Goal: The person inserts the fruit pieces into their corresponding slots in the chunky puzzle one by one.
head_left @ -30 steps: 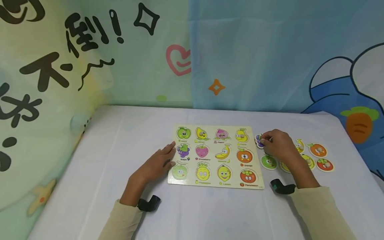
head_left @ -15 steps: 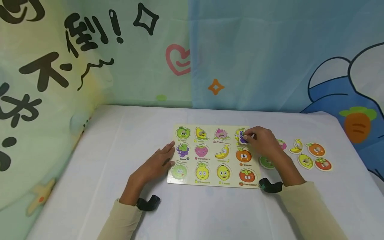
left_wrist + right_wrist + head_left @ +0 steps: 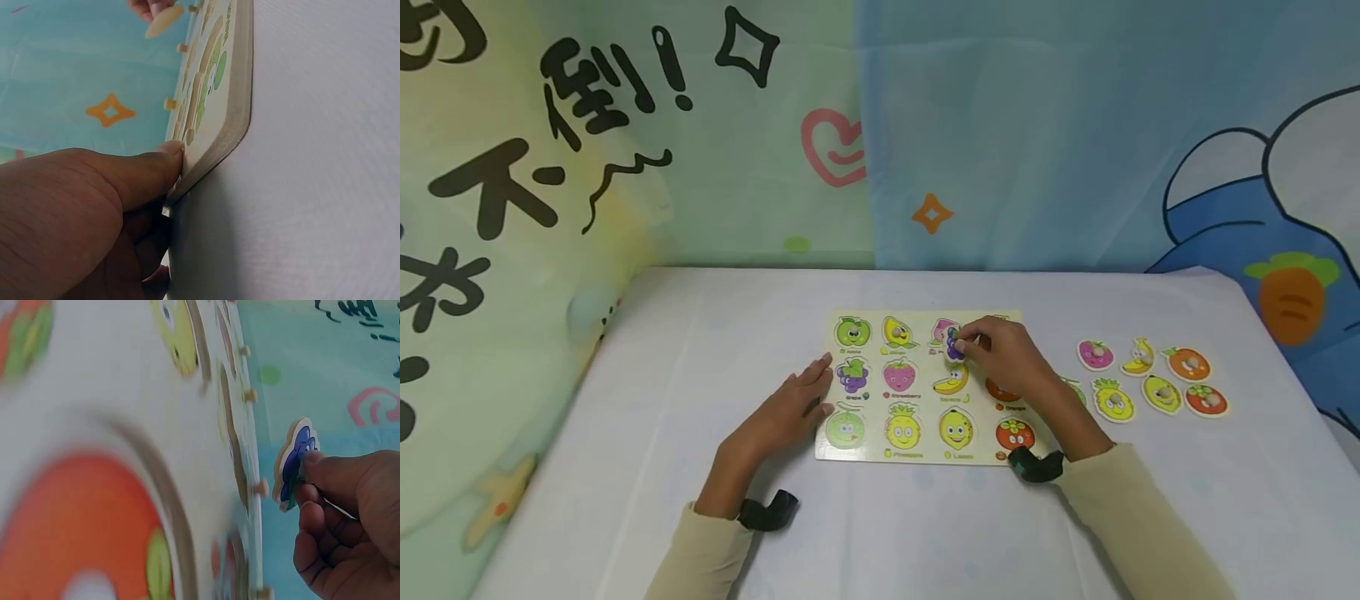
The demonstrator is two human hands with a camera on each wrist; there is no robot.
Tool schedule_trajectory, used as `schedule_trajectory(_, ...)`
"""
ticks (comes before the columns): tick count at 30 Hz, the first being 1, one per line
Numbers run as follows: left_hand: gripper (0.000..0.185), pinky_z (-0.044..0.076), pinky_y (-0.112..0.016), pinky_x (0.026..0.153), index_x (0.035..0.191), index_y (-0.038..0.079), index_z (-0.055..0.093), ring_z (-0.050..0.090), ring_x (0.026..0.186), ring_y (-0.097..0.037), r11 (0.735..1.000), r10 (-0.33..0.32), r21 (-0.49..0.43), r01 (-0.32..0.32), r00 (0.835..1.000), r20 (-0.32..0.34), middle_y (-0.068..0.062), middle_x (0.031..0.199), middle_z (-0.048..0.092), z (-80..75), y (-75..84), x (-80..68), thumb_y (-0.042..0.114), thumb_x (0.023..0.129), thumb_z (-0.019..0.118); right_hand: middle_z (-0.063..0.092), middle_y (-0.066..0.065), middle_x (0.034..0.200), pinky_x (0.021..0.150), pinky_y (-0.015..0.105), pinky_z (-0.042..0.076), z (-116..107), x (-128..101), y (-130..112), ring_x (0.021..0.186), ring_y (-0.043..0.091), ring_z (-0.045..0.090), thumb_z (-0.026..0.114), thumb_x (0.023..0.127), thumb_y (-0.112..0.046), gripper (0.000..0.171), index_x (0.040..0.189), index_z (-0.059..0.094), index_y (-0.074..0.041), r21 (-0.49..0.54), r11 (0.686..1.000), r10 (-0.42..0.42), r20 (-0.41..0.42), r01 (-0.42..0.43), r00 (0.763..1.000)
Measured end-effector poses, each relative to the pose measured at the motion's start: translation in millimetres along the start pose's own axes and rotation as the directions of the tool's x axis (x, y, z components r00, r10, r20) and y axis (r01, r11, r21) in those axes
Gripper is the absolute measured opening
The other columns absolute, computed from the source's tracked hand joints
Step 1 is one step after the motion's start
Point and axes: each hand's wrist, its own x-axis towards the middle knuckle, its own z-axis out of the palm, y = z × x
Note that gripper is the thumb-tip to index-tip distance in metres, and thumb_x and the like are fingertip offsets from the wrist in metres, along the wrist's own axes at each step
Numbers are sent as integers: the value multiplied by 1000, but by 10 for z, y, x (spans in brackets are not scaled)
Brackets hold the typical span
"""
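My right hand (image 3: 1011, 358) pinches a purple grape puzzle piece (image 3: 953, 345) between thumb and fingers. It holds the piece up over the fruit puzzle board (image 3: 929, 435), near the printed peach in the top row. In the right wrist view the grape piece (image 3: 292, 465) stands on edge, apart from the board. At the board's left edge rests my left hand (image 3: 786, 412), fingers extended. The left wrist view has its thumb (image 3: 159, 169) touching the board's edge. The board's grape picture (image 3: 852, 375) is at the left of the middle row. My right arm hides part of the board's right side.
Right of the board lie several loose fruit pieces: a strawberry (image 3: 1095, 355), banana (image 3: 1139, 358), orange (image 3: 1188, 364), pineapple (image 3: 1112, 402), lemon (image 3: 1161, 394) and persimmon (image 3: 1206, 401). Small wooden knobs (image 3: 250, 395) stick up from the board. A printed cloth backdrop (image 3: 1037, 167) stands behind the white table (image 3: 887, 533).
My right hand has carried the grape piece left, from the board's right side to above its top row. My left hand has stayed at the left edge. The head view has shifted slightly.
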Motion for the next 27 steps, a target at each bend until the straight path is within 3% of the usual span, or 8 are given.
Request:
schedule_trajectory(8,59,13,-43,118,150,2,31,13,147,-19,1000,0,8,0,1000,-6,-2,161,15,11,4,-12,20,100,57,61,-1,84,62,31,45,250,96,-217,73,18,50,70,91,-16,10,98,73,-10,87,993,-84,33,81,996)
schedule_trajectory(16,59,13,-43,118,150,2,31,14,146,-20,1000,7,14,-7,1000,-1,-3,160,16,1,16,-13,21,100,57,61,-3,77,64,30,43,435,186,-406,72,17,51,73,88,-18,7,91,74,-11,138,988,-78,63,69,995)
schedule_trajectory(21,59,13,-43,118,150,2,31,14,146,-20,1000,11,5,-11,1000,5,-3,161,16,-13,19,-13,21,100,56,62,-2,77,56,28,44,553,237,-489,68,17,52,72,89,-18,8,93,74,-12,190,980,-86,117,63,989)
schedule_trajectory(27,58,13,-45,118,149,0,32,15,146,-21,1000,29,-6,-29,1000,-2,-5,160,17,-23,10,-16,20,100,56,61,-2,76,58,27,45,692,263,-605,67,15,53,69,91,-19,10,97,74,-13,183,981,-102,174,69,980)
